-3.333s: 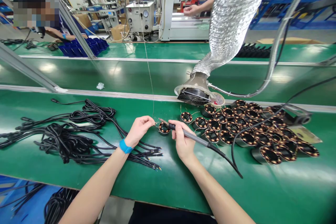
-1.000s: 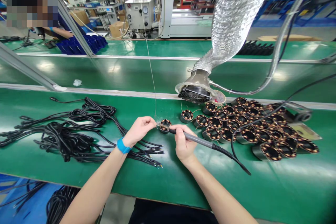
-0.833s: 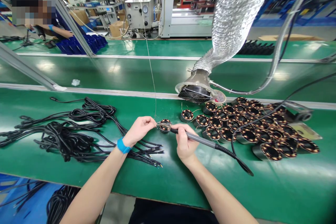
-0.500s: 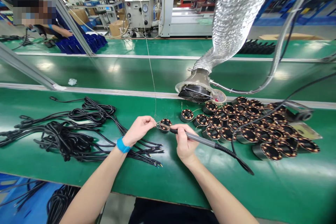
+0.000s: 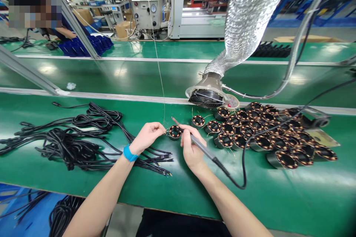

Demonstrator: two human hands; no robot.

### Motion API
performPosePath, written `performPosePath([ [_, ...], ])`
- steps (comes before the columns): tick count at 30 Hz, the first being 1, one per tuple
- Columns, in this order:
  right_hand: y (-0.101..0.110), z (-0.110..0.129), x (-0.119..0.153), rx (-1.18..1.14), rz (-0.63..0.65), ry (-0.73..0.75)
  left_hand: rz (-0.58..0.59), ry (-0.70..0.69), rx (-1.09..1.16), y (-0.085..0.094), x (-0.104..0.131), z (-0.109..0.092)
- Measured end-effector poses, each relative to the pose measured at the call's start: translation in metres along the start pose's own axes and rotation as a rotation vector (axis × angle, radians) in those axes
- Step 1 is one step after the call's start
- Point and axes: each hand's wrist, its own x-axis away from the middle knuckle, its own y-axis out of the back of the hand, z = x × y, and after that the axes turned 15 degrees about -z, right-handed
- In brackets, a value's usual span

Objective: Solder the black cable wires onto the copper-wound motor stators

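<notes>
My right hand (image 5: 193, 147) is wrapped round the grey handle of a soldering iron (image 5: 200, 145). The iron's tip points up and left, raised clear behind a motor stator (image 5: 174, 132) on the green bench. That stator is a dark ring with copper windings, lying between my hands. My left hand (image 5: 150, 136), with a blue band at its wrist, pinches at the stator's left side, where thin wire ends show. A thin solder wire (image 5: 160, 70) hangs from above to near these fingertips. What exactly the fingers hold is too small to make out.
Many more stators (image 5: 260, 142) crowd the bench at right. Bundles of black cables (image 5: 66, 146) lie at left. A fume extractor hood (image 5: 207, 94) on a foil duct hangs beyond the stators. The iron's cord (image 5: 244, 166) loops at right. Across the bench sits another person (image 5: 65, 31).
The soldering iron's tip has lifted off the stator's wire side and swung up and away, its handle now steeper. My left hand stays at the stator.
</notes>
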Motion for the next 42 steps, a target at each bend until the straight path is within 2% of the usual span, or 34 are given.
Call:
performPosePath([
  [7,-0.014,-0.004,-0.003,-0.047,0.107,0.144,0.038,-0.049,-0.001,0.003,0.005,-0.005],
  [14,-0.022,-0.006,0.004,-0.026,0.183,0.240,0.050,-0.162,-0.034,0.005,0.006,-0.003],
  [22,-0.024,-0.009,0.009,-0.020,0.176,0.294,0.074,-0.344,-0.289,0.016,0.006,-0.001],
  [30,-0.019,-0.008,0.014,-0.003,0.174,0.275,0.157,-0.160,-0.154,0.014,0.006,0.000],
  [37,-0.019,-0.014,0.018,-0.004,0.210,0.309,0.097,-0.105,-0.076,0.007,0.006,0.002],
  [42,-0.013,-0.011,0.015,0.000,0.189,0.251,0.070,-0.078,-0.081,0.008,0.006,0.003],
])
